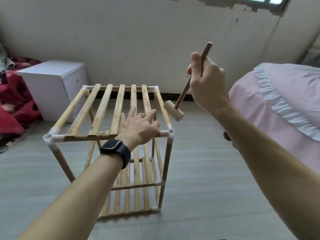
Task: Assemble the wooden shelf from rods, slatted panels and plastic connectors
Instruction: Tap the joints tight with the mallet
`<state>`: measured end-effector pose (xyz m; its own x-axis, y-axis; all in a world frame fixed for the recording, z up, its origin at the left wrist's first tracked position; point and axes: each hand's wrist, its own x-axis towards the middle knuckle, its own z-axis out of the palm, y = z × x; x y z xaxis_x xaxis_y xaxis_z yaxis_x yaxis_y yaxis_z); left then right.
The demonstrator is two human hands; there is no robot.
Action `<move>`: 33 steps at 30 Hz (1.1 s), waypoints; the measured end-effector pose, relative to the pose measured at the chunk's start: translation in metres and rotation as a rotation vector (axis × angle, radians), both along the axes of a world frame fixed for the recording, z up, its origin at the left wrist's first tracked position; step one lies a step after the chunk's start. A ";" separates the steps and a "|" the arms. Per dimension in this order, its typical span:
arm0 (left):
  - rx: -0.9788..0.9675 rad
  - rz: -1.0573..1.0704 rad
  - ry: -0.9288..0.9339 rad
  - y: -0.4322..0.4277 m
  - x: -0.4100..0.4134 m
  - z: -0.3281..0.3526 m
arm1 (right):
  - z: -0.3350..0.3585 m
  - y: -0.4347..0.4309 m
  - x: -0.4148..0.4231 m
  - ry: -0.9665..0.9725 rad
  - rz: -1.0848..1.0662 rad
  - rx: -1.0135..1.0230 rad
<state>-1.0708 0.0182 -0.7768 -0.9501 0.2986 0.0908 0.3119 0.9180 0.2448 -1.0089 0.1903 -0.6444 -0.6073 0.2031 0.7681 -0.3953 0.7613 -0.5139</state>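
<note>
Our left forearm crosses in front of the wooden shelf (167, 163) and hides much of its middle and lowest slatted tiers. Above the black watch (113, 146), our left hand (136, 126) lies flat on the top slatted panel (102, 110), its fingers straight and spread, covering the near ends of the right-hand slats and part of the front rod. White plastic connectors (49, 136) cap the corners. Our right hand (207, 84) is raised, its fingers curled tight round the handle of a wooden mallet (174, 110), whose head hangs just beside the panel's right rod; we cannot tell whether they touch. A dark object (226, 136) under the right forearm is too hidden to name. The shelf stands on a grey floor (199, 170), between a pink-covered bed (285, 94), cut off at right, and a white cabinet (52, 80) and a red blanket (12, 101) at left. Behind is a chipped wall (138, 40) and a window (256, 0), cropped at top.
</note>
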 end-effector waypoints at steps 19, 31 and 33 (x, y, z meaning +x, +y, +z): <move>0.030 -0.007 0.000 0.001 0.002 -0.001 | -0.030 -0.014 0.005 0.299 -0.058 -0.035; 0.032 0.010 0.015 0.003 0.006 0.003 | -0.060 0.033 0.061 -0.590 0.759 -0.886; 0.029 0.016 0.013 0.003 0.006 0.002 | -0.073 0.040 0.072 -0.685 0.797 -0.972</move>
<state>-1.0644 0.0216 -0.7745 -0.9535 0.2799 0.1115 0.3001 0.9156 0.2677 -0.9372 0.2298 -0.7176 -0.9947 -0.0955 0.0384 -0.0079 -0.3007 -0.9537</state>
